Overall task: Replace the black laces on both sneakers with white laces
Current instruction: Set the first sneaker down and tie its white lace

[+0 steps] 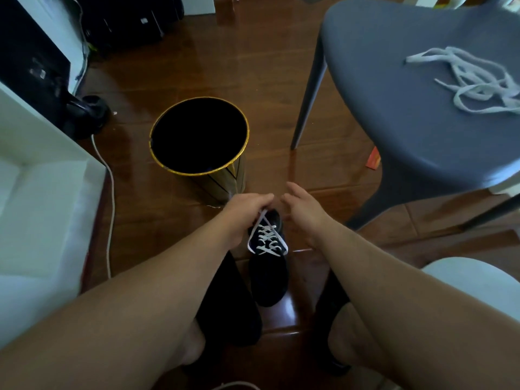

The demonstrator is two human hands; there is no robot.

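Bare forearms reach to a dark sneaker [267, 266] on the floor, left hand [247, 209] pinching both white lace [267, 237] ends taut, right hand [302, 213] relaxed open; even tension suits tying.

A glossy brown wooden floor [253, 66] is seen under dim light. A grey chair [408, 114] is placed at the right, white furniture [42, 192] at the left.

Bin [199, 136] and chair [416, 114] flanking open floor [270, 88]
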